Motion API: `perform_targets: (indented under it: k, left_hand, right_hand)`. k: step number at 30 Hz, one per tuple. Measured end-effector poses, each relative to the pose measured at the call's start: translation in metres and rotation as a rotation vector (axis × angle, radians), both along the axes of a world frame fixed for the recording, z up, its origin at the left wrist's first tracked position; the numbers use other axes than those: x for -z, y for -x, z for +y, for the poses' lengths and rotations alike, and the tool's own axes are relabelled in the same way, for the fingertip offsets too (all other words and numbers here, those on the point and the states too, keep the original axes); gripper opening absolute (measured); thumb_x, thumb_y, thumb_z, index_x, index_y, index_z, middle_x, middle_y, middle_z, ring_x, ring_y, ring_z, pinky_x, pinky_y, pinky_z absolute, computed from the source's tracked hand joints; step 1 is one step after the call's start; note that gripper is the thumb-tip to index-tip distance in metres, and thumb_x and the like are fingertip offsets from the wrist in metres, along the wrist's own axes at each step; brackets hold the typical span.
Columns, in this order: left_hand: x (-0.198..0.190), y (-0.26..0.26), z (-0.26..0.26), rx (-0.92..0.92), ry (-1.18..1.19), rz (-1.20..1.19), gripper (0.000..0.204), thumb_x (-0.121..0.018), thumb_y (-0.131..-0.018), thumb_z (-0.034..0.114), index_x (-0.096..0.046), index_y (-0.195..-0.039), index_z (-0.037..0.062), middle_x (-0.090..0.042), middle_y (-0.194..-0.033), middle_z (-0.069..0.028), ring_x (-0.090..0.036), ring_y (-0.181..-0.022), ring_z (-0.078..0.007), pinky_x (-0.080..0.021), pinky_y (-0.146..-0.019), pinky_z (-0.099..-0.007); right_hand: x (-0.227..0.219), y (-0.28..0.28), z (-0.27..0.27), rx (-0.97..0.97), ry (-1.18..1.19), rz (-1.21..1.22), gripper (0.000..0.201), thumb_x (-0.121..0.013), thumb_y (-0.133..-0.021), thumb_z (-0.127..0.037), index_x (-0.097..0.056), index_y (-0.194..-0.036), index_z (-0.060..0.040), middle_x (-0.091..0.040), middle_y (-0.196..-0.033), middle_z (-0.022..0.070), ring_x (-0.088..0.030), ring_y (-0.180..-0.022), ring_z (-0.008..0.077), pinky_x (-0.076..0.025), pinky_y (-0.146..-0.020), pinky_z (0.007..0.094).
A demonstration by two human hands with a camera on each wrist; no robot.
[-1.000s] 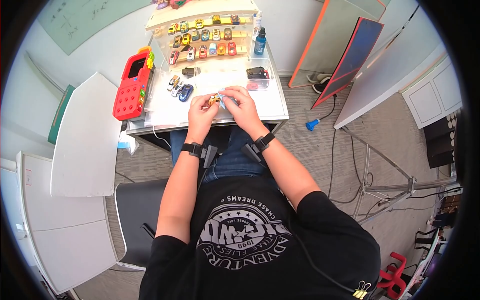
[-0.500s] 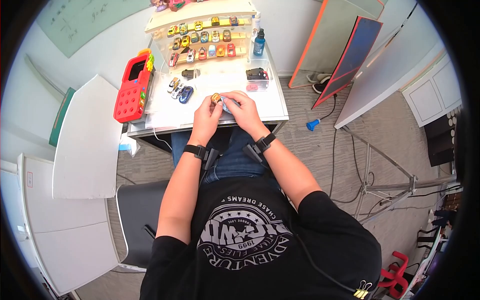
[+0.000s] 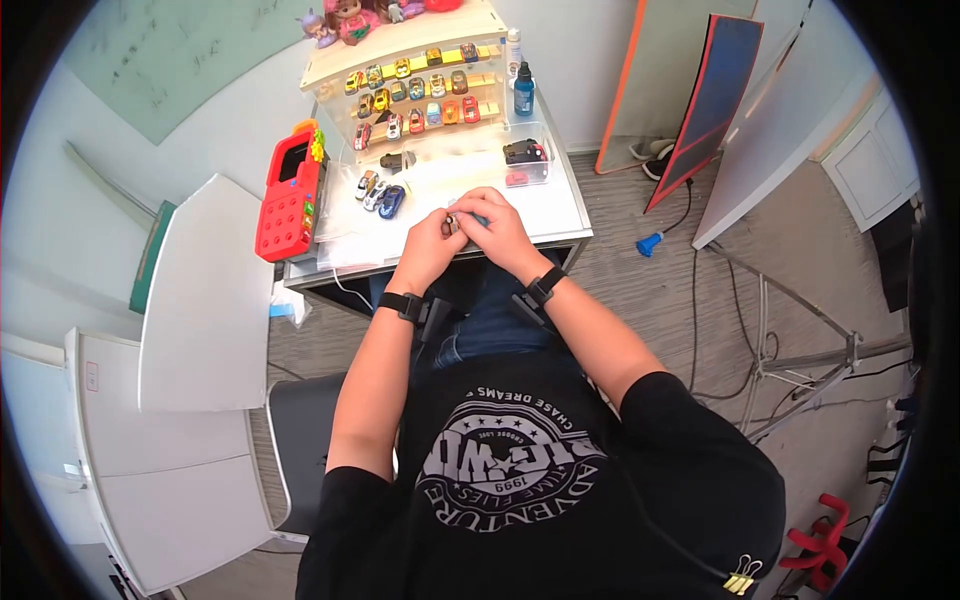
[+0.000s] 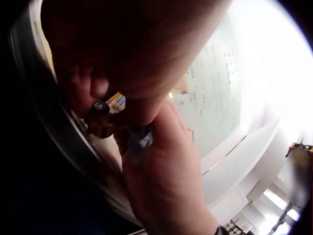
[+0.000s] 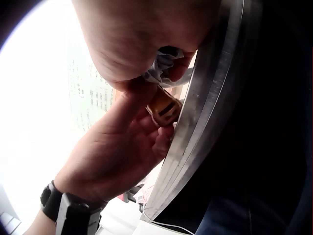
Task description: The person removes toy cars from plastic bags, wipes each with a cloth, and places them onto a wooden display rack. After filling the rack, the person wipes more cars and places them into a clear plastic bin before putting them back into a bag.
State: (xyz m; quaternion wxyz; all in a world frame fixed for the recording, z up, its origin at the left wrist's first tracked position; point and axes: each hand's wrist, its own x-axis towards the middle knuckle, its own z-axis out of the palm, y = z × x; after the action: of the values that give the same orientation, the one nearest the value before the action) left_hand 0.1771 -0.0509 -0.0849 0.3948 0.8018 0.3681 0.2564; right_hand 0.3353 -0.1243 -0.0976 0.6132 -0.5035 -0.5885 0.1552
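At the table's near edge, my left hand [image 3: 430, 248] holds a small orange-yellow toy car [image 5: 164, 108] in its fingers. Close against it, my right hand [image 3: 500, 235] pinches a crumpled pale grey-blue cloth [image 5: 160, 66] beside the car. The left wrist view shows the car's wheel end and the cloth between the two hands; in the head view the fingers hide most of both. Just beyond my left hand on the white tabletop stand a blue toy car [image 3: 392, 203], a white toy car [image 3: 376, 196] and a white-and-gold toy car [image 3: 366, 184].
A tiered rack [image 3: 340, 72] carries several toy cars at the back. To its right are a blue bottle [image 3: 524, 92] and a clear bin [image 3: 545, 170] containing a black car. A dark toy car [image 3: 396, 160] sits before the rack; a red toy console [image 3: 288, 205] stands left.
The head view has shifted, so the scene sits further right and lower. In my left hand the toy car has turned, and its yellow top is now mostly covered by fingers.
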Motion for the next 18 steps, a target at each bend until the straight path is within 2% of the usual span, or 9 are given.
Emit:
perform_targets:
  k: [2,4,6,8,12,14,15,16,18]
  left_hand:
    - [-0.012,0.015,0.009,0.028,-0.022,0.126,0.041,-0.080,-0.088,0.026,-0.064,-0.112,-0.0034,-0.068,-0.080,-0.0120,-0.065,-0.071,-0.0208,-0.053,-0.069,-0.0343]
    - [-0.022,0.032,0.018,-0.095,0.106,-0.017,0.047,-0.083,-0.086,0.028,-0.065,-0.116,-0.0033,-0.067,-0.079,-0.0073,-0.063,-0.073,-0.0156,-0.053,-0.070,-0.0323]
    - [-0.032,0.049,0.040,-0.212,-0.011,-0.009,0.050,-0.083,-0.087,0.029,-0.065,-0.121,-0.0029,-0.069,-0.079,-0.0070,-0.065,-0.072,-0.0155,-0.053,-0.070,-0.0308]
    - [-0.051,0.060,0.059,-0.349,-0.077,0.093,0.048,-0.080,-0.089,0.029,-0.066,-0.121,-0.0033,-0.073,-0.083,-0.0112,-0.070,-0.074,-0.0180,-0.054,-0.070,-0.0321]
    - [-0.046,0.077,0.128,-0.346,-0.191,0.199,0.045,-0.073,-0.096,0.027,-0.065,-0.128,-0.0029,-0.076,-0.091,-0.0098,-0.072,-0.074,-0.0151,-0.059,-0.062,-0.0301]
    - [-0.046,0.078,0.149,-0.336,-0.130,0.222,0.042,-0.069,-0.097,0.025,-0.067,-0.132,0.0017,-0.077,-0.094,-0.0117,-0.073,-0.074,-0.0149,-0.061,-0.061,-0.0324]
    - [-0.027,0.085,0.176,-0.290,-0.201,0.297,0.042,-0.067,-0.098,0.024,-0.066,-0.136,0.0048,-0.077,-0.098,-0.0165,-0.074,-0.073,-0.0174,-0.062,-0.066,-0.0350]
    - [-0.022,0.084,0.183,-0.289,-0.204,0.302,0.042,-0.067,-0.098,0.024,-0.066,-0.136,0.0048,-0.077,-0.098,-0.0165,-0.074,-0.073,-0.0174,-0.062,-0.066,-0.0350]
    - [-0.024,0.081,0.187,-0.249,-0.330,0.520,0.042,-0.065,-0.097,0.023,-0.066,-0.135,0.0054,-0.076,-0.103,-0.0219,-0.076,-0.083,-0.0294,-0.062,-0.079,-0.0407]
  right_hand:
    - [0.001,0.001,0.000,0.000,0.067,-0.027,0.018,-0.069,-0.095,-0.007,-0.078,-0.111,-0.0061,-0.068,-0.109,0.0085,-0.066,-0.104,0.0224,-0.053,-0.093,0.0333]
    - [0.002,0.000,0.000,0.025,0.062,-0.028,0.018,-0.069,-0.095,-0.007,-0.078,-0.110,-0.0066,-0.069,-0.108,0.0082,-0.066,-0.103,0.0225,-0.053,-0.092,0.0330]
    - [0.002,0.002,-0.001,0.052,0.060,-0.027,0.017,-0.069,-0.095,-0.007,-0.078,-0.110,-0.0070,-0.069,-0.106,0.0078,-0.067,-0.103,0.0225,-0.053,-0.091,0.0327]
    - [-0.002,0.003,-0.003,0.046,0.055,-0.037,0.016,-0.068,-0.094,-0.011,-0.078,-0.107,-0.0076,-0.070,-0.100,0.0104,-0.068,-0.096,0.0271,-0.054,-0.086,0.0354]
    - [-0.001,0.002,-0.003,0.033,0.050,-0.025,0.015,-0.068,-0.094,-0.012,-0.077,-0.105,-0.0075,-0.070,-0.098,0.0107,-0.068,-0.094,0.0287,-0.054,-0.085,0.0364]
    - [-0.002,0.001,-0.002,0.038,0.041,-0.023,0.015,-0.068,-0.094,-0.012,-0.077,-0.105,-0.0075,-0.070,-0.098,0.0108,-0.068,-0.094,0.0288,-0.054,-0.085,0.0366]
    - [-0.001,0.000,-0.002,0.037,0.042,-0.027,0.015,-0.068,-0.094,-0.012,-0.077,-0.105,-0.0074,-0.070,-0.098,0.0109,-0.068,-0.094,0.0289,-0.054,-0.085,0.0369]
    - [-0.001,0.000,-0.002,0.038,0.040,-0.021,0.015,-0.068,-0.094,-0.012,-0.077,-0.105,-0.0074,-0.070,-0.098,0.0109,-0.068,-0.094,0.0289,-0.054,-0.085,0.0369]
    - [-0.003,0.000,-0.003,0.026,0.054,-0.023,0.015,-0.068,-0.094,-0.012,-0.077,-0.105,-0.0071,-0.070,-0.098,0.0113,-0.068,-0.094,0.0290,-0.054,-0.085,0.0370]
